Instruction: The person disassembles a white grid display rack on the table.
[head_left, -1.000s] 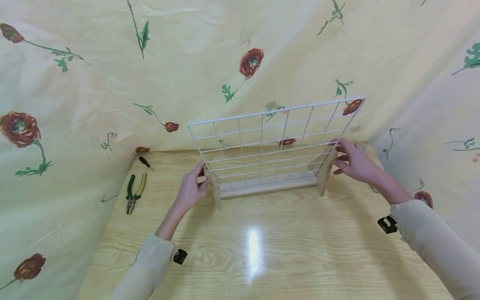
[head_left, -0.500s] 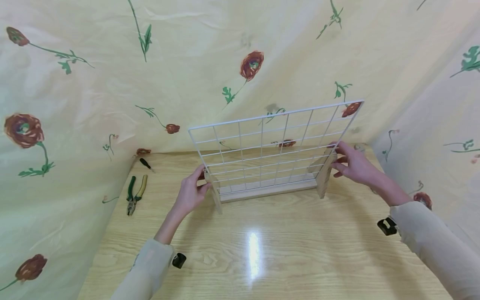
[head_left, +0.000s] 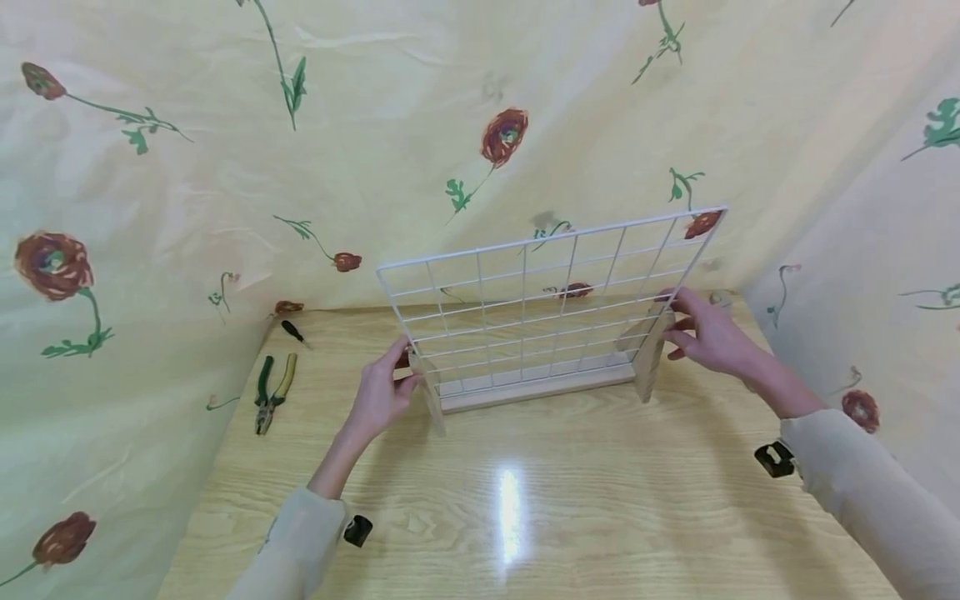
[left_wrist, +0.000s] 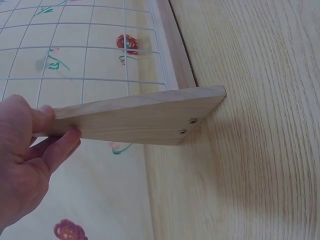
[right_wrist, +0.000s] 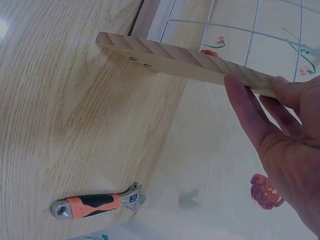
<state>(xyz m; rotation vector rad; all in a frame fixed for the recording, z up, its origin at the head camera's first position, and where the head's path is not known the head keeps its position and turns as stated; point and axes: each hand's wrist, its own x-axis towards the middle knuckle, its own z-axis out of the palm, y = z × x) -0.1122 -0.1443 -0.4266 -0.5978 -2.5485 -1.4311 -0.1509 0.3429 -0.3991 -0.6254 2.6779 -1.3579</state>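
A wooden stand with a white wire grid rises from the tabletop in the head view. Its bottom board joins a left side panel and a right side panel. My left hand pinches the upper end of the left panel, thumb on one face and fingers on the other. On the opposite side my right hand likewise holds the top of the right panel. Two screw heads show low on the left panel's outer face in the left wrist view; the right panel bears two as well.
Pliers with green and yellow handles lie on the table's left, below a small black screwdriver. Beyond my right hand lies an orange-and-black adjustable wrench. Flowered cloth backs the table and hangs at both sides.
The head view has shifted, so the scene sits slightly lower. Both hands keep their hold on the stand, which stays in place.
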